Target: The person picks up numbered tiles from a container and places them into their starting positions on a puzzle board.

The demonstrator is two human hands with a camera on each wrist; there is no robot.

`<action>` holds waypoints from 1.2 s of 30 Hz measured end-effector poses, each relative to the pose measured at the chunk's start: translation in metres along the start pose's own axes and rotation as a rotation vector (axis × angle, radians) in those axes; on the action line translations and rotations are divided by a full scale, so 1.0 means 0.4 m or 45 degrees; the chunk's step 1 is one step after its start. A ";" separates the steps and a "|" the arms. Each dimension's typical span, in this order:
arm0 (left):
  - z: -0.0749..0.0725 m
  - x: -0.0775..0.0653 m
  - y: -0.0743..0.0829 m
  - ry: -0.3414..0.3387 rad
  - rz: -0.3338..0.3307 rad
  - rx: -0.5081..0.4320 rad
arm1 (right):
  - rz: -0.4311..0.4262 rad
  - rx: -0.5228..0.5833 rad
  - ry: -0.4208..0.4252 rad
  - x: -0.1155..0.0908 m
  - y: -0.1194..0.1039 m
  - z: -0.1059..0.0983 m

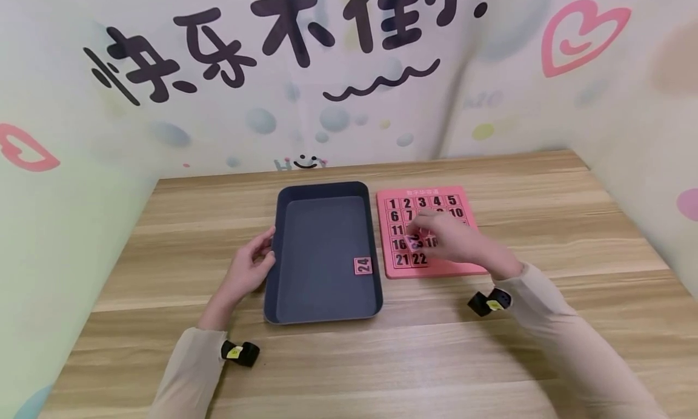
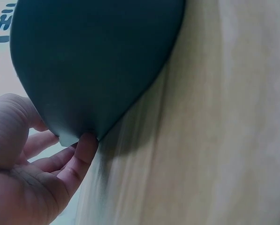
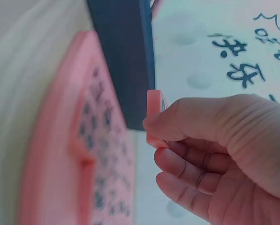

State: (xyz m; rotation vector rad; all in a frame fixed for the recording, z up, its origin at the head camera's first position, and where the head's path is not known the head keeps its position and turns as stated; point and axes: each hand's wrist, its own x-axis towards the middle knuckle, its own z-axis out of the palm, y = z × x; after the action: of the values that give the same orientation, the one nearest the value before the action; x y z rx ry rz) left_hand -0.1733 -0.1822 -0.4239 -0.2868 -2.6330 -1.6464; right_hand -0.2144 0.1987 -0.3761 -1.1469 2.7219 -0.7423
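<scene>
My right hand (image 1: 444, 234) pinches a small pink number tile (image 3: 154, 110) between thumb and fingers, low over the pink number board (image 1: 389, 270). In the head view the held tile is tilted and its number shows sideways. Rows of black-numbered tiles fill much of the board; my hand covers some of them. A dark blue tray (image 1: 311, 313) stands left of the board, with one loose tile marked 24 (image 1: 363, 266) inside by its right wall. My left hand (image 1: 248, 267) rests its fingertips and thumb against the tray's left side, the fingers loosely bent.
A wooden table (image 1: 338, 370) carries the tray and the board. Behind it rises a pale wall (image 1: 218, 128) with large dark characters, and side walls stand to the left and right. Each wrist wears a small black camera.
</scene>
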 end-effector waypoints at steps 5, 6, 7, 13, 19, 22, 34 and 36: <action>0.000 -0.001 -0.002 0.001 -0.003 0.000 | 0.027 -0.014 -0.062 -0.028 0.032 0.017; 0.001 -0.001 -0.002 0.003 0.005 0.003 | 0.030 -0.019 -0.069 -0.031 0.036 0.021; 0.001 0.000 -0.003 0.004 0.012 0.011 | 0.032 -0.022 -0.071 -0.033 0.039 0.024; 0.003 0.001 -0.007 0.007 0.028 0.017 | 0.017 -0.013 -0.057 -0.042 0.044 0.038; 0.004 0.001 -0.006 0.006 0.039 0.002 | 0.051 -0.044 0.000 -0.053 0.044 0.045; 0.003 0.001 -0.007 0.003 0.030 0.001 | 0.110 -0.048 0.049 -0.058 0.040 0.052; -0.001 -0.001 -0.005 -0.007 0.022 0.011 | 0.170 -0.053 0.140 -0.080 0.043 0.055; -0.001 -0.001 -0.005 -0.007 0.021 0.015 | 0.174 -0.051 0.138 -0.091 0.047 0.050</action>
State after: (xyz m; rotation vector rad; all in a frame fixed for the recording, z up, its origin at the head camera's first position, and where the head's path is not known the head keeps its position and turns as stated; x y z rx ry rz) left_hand -0.1733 -0.1835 -0.4255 -0.3126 -2.6364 -1.6270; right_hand -0.1952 0.2273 -0.4059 -0.9423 2.8816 -0.7545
